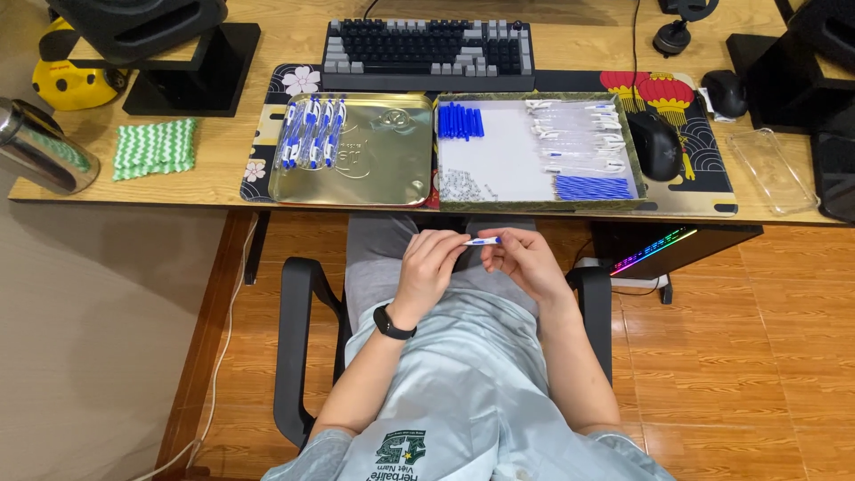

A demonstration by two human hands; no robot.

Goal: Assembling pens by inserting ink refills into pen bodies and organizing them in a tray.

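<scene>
One pen (482,240), two hands

Both hands (476,258) pinch a small pen (482,240); trays (356,191) beyond.

two trays (405,183), one keyboard (428,53), one mouse (657,145)

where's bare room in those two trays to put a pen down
Gold tray: bare right of the finished pens. White tray: bare middle, bordered by blue caps, springs, clear barrels and refills; its right side is crowded.
</scene>
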